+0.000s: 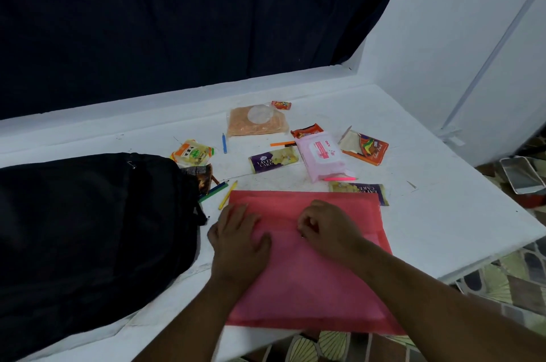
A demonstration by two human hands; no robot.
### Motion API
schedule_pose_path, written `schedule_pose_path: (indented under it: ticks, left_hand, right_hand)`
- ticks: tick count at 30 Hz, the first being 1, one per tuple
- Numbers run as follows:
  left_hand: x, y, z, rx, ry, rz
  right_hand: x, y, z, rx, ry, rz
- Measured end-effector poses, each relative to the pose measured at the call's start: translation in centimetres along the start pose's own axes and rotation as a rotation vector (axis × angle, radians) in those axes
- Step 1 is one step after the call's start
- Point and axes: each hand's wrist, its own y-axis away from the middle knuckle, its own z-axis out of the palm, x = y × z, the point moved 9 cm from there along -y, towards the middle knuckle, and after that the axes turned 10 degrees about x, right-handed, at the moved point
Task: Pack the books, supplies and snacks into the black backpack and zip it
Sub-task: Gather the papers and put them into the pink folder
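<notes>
Black backpack (88,228) (snack wrapper (202,180) at its mouth) beside pink pouch (310,267)

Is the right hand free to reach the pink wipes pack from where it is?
Probably yes: the right hand rests on the pink folder, and only a pink pen lies before the wipes pack.

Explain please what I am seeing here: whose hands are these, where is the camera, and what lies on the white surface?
The one picture comes from a camera worn on a person's head, looking down. No machine: two bare hands. The left hand lies flat on a pink folder; the right hand is curled on it, pinching something too small to tell. Beside it lies the black backpack. Further back on the white table are snacks, such as a layer cake bar, a pink wipes pack and loose pencils.
</notes>
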Motion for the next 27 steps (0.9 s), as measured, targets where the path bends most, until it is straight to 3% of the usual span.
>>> schedule_pose_path:
  ticks: [4, 7, 10, 13, 18, 20, 23, 27]
  left_hand:
    - [-1.7, 0.0, -1.6, 0.104, 0.037, -0.266]
    - [-2.8, 0.1, -1.8, 0.087, 0.06, -0.486]
    - [-2.9, 0.0, -1.8, 0.047, 0.028, -0.552]
    - [-2.6, -0.3, -2.5, 0.069, 0.064, -0.611]
    - [-3.9, -0.4, -2.2, 0.159, 0.617, -0.838]
    - [-3.9, -0.2, -1.4, 0.118, 0.881, -0.966]
    - [-2.3, -0.8, -2.6, 0.06, 1.004, -0.875]
    - [-1.7, -1.8, -5.0, 0.116, 1.087, -0.758]
  right_hand:
    - [1.2, 1.0, -1.3, 0.034, -0.048, 0.046]
    - [3.3, 2.6, -3.6, 0.11, 0.04, 0.096]
    - [6.1, 4.4, -6.6, 0.24, 0.196, 0.23]
    - [8.5, 5.9, -7.7, 0.241, 0.234, 0.414]
    - [10.1, 6.8, -7.4, 0.243, 0.062, 0.525]
    - [10.7, 7.0, -7.5, 0.271, -0.041, 0.534]
    - [11.1, 7.0, -8.4, 0.339, -0.231, 0.506]
    - [10.8, 5.9, -9.8, 0.372, -0.546, 0.456]
